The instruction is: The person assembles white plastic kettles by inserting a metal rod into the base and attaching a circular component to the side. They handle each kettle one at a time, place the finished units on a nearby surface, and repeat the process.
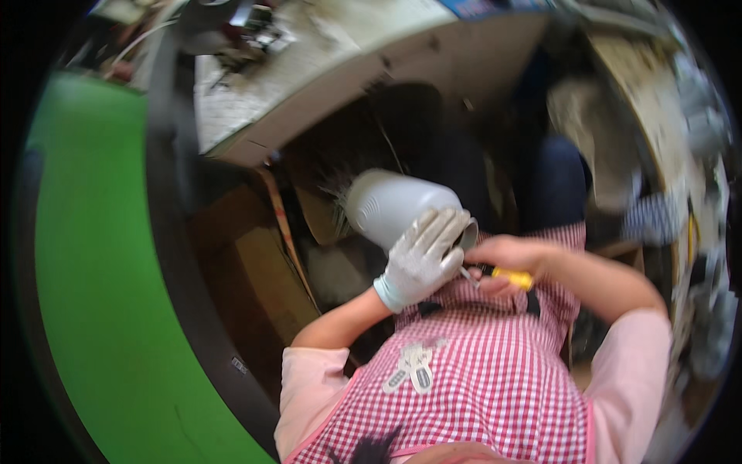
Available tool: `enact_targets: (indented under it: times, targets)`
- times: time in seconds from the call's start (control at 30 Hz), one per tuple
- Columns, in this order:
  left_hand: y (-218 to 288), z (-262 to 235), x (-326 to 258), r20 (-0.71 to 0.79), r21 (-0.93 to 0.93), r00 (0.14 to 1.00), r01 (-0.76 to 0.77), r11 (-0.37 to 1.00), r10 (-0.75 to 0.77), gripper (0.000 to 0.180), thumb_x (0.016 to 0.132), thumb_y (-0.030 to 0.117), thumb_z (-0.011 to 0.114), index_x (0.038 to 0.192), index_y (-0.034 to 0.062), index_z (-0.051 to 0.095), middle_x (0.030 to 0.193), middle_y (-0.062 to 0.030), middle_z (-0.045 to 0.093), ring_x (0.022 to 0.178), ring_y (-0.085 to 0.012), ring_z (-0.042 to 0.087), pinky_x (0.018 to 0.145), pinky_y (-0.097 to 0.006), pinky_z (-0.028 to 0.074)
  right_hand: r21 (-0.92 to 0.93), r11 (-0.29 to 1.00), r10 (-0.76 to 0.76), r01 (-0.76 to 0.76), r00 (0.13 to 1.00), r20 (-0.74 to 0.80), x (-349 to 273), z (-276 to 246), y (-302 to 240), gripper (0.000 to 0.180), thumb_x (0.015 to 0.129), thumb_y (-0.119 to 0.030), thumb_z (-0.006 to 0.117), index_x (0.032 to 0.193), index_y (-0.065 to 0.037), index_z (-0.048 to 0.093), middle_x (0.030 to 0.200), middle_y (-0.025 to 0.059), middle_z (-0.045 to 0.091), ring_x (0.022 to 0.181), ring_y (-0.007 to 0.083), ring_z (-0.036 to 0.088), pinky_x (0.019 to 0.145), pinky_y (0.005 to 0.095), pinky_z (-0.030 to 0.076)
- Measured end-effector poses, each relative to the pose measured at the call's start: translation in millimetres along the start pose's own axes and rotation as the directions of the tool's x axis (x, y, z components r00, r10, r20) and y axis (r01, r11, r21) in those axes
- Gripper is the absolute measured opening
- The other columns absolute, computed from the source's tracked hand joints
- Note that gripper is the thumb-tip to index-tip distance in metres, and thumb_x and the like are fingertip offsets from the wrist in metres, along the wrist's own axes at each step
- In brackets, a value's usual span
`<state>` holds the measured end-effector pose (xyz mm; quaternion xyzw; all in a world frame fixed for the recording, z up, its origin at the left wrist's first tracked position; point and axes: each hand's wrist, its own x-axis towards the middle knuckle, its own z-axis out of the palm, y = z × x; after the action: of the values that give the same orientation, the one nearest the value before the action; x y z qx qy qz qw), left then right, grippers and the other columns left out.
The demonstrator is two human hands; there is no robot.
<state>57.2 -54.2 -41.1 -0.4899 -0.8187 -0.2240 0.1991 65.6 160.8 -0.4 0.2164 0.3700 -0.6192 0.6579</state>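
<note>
My left hand (423,259), in a white glove, lies over the open end of a light grey, rounded cylindrical housing (394,203) and holds it. The housing is tilted across my lap, its far end pointing up and left, with curved ridges there. My bare right hand (506,261) is closed round a tool with a yellow and black handle (513,278), close to the housing's open rim (471,234). Blur and fingers hide the tool's working end, so I cannot tell its exact kind or whether it touches the housing.
A green belt or work surface (108,255) with a dark edge runs along the left. Ahead stands a white worktable (332,46) with small parts on it. Cardboard (267,278) sits low on the left. At the right is a cluttered wooden shelf (641,93).
</note>
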Motion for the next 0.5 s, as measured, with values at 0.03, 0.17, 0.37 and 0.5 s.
enact_targets:
  times: [0.03, 0.17, 0.37, 0.5]
  targets:
    - [-9.6, -4.2, 2.6, -0.042, 0.014, 0.998, 0.040, 0.999, -0.039, 0.026, 0.071, 0.027, 0.078, 0.082, 0.0115, 0.061, 0.130, -0.0134, 0.069, 0.123, -0.0330, 0.065, 0.108, -0.048, 0.049, 0.074, 0.996, -0.054, 0.054, 0.999, -0.002, 0.9, 7.4, -3.7, 0.040, 0.114, -0.037, 0.034, 0.092, -0.007, 0.048, 0.051, 0.0007, 0.039, 0.038, 0.0108, 0.039, 0.035, 0.0249, 0.032]
    - [-43.8, -30.2, 8.5, -0.245, 0.082, 0.918, 0.339, 0.937, -0.311, 0.048, 0.069, 0.025, 0.091, 0.110, 0.0085, 0.072, 0.128, -0.0150, 0.069, 0.118, -0.0370, 0.065, 0.100, -0.048, 0.051, 0.114, 0.945, -0.318, 0.305, 0.940, 0.122, -26.3, -4.5, -16.3, 0.041, 0.114, -0.038, 0.034, 0.102, -0.003, 0.053, 0.052, 0.0014, 0.042, 0.037, 0.0120, 0.040, 0.034, 0.0248, 0.033]
    - [-70.7, -77.4, -12.8, -0.636, -0.096, 0.668, 0.429, 0.898, -0.387, 0.077, 0.068, 0.006, 0.094, 0.136, 0.0056, 0.058, 0.140, -0.0216, 0.059, 0.128, -0.0408, 0.058, 0.105, -0.051, 0.049, -0.760, 0.482, -0.757, 0.436, -0.230, -0.612, -169.2, -250.0, 9.5, 0.040, 0.111, -0.039, 0.041, 0.115, -0.005, 0.062, 0.063, -0.0034, 0.049, 0.044, 0.0059, 0.044, 0.038, 0.0243, 0.035]
    - [-86.1, -72.0, -14.3, -0.603, -0.121, 0.607, 0.572, 0.811, -0.518, 0.033, 0.073, 0.000, 0.088, 0.100, 0.0001, 0.068, 0.137, -0.0279, 0.061, 0.126, -0.0433, 0.061, 0.106, -0.051, 0.049, -0.441, 0.578, -0.815, -0.687, -0.518, -0.260, -261.4, -436.9, 52.6, 0.028, 0.102, -0.021, 0.045, 0.105, 0.000, 0.064, 0.088, 0.0237, 0.066, 0.084, 0.0456, 0.065, 0.078, 0.0565, 0.051]
